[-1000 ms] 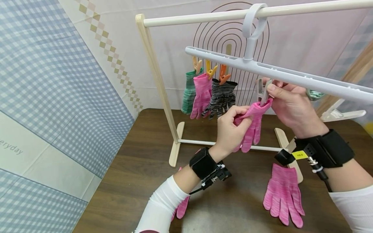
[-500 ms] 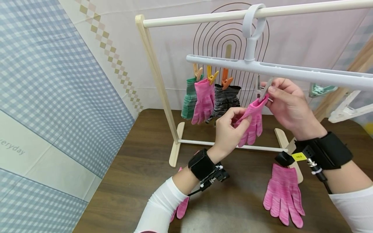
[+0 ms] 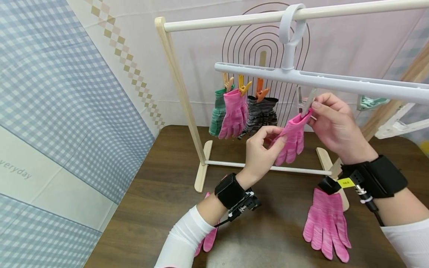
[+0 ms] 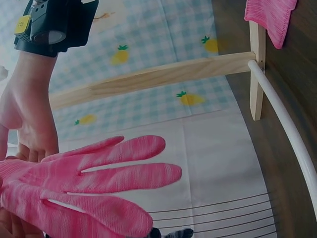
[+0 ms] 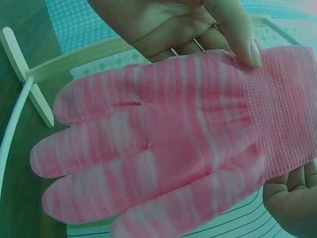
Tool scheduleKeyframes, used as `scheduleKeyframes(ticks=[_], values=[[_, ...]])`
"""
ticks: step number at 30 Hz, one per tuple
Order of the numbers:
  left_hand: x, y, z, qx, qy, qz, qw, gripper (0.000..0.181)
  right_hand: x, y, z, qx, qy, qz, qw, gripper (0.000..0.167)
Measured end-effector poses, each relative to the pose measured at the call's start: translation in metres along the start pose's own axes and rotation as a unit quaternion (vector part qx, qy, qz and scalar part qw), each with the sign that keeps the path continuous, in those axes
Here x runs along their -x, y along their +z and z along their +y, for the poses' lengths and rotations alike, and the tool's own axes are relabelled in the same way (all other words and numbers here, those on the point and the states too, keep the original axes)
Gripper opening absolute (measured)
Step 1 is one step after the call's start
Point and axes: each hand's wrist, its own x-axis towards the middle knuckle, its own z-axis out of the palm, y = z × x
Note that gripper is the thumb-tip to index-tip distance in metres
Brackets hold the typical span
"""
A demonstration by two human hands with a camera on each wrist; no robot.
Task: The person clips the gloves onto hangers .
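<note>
In the head view a pink glove [image 3: 291,139] hangs below the right part of the grey hanger [image 3: 335,82], its cuff up. The left hand [image 3: 263,150] pinches the glove's side near the cuff between thumb and fingers. The right hand [image 3: 340,124] pinches a grey clip [image 3: 308,102] at the cuff's right edge; whether the clip bites the cuff cannot be told. The right wrist view shows the pink glove [image 5: 188,129] spread wide, with the left hand [image 5: 183,29] at its upper edge and the right hand [image 5: 294,198] below the cuff. Glove fingers fill the left wrist view's lower left.
Green, pink [image 3: 233,113] and black-grey [image 3: 263,113] gloves hang from clips at the hanger's left. Another pink glove [image 3: 326,223] lies on the table [image 3: 161,216] at right; one is partly behind the left forearm. The wooden rack [image 3: 182,89] stands around the hanger.
The hanger's right part has risen and its left end has dropped slightly. Both hands remain on the glove and clip, and the glove has shifted slightly upward.
</note>
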Motion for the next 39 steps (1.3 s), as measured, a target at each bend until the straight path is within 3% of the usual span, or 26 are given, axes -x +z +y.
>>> scheduleKeyframes(ticks=[13, 19, 23, 32, 39], values=[[0.002, -0.004, -0.003, 0.006, 0.010, -0.007, 0.9999, 0.014, 0.007, -0.005, -0.003, 0.021, -0.024, 0.016, 0.9994, 0.022], [0.002, -0.004, -0.003, 0.011, 0.006, -0.006, 0.9999, 0.013, 0.011, -0.008, -0.006, 0.028, -0.017, 0.024, 0.9992, 0.022], [0.002, -0.004, -0.001, 0.018, 0.000, -0.005, 0.9998, 0.013, 0.013, -0.012, -0.009, 0.004, -0.007, 0.009, 0.9999, 0.025], [0.001, -0.013, 0.027, 0.014, 0.002, -0.002, 0.9999, 0.013, 0.017, -0.020, -0.013, -0.047, -0.011, -0.007, 0.9988, 0.027], [0.001, -0.014, 0.031, 0.014, 0.002, -0.001, 0.9999, 0.013, 0.022, -0.020, -0.014, -0.057, -0.036, 0.010, 0.9977, 0.024]])
